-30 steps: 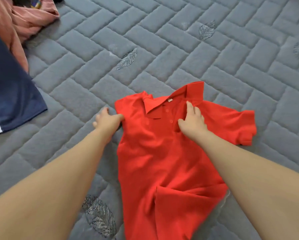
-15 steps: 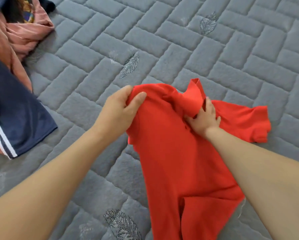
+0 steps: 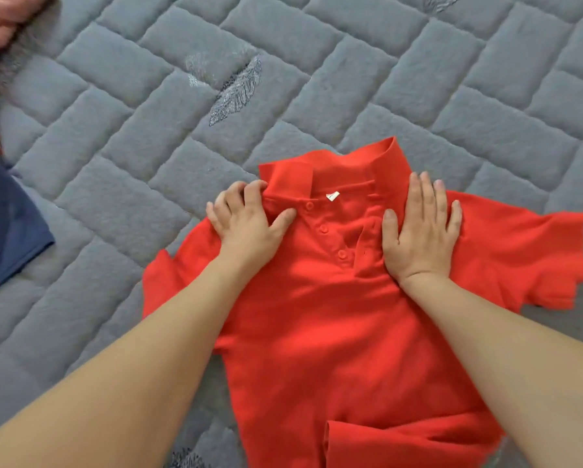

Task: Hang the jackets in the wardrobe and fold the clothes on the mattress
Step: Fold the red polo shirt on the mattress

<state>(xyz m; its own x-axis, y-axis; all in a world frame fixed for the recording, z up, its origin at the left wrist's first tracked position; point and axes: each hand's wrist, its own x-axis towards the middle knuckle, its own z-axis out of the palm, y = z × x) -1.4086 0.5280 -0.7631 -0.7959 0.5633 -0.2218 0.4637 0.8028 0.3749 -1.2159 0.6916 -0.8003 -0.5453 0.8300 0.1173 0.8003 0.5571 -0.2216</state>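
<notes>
A polo shirt [image 3: 350, 332] lies front-up on the mattress [image 3: 418, 79]; both hands rest on it either side of its collar; other clothes [image 3: 6, 228] lie far left.

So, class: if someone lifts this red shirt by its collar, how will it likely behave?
The red shirt would probably droop limply: it already wrinkles around the left hand. It looks light and thin. It likely won't slide much on the quilted mattress.

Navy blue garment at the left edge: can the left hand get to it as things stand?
Probably yes. Only bare grey quilted mattress lies between the left hand, now gripping the red polo shirt, and the navy blue garment.
</notes>
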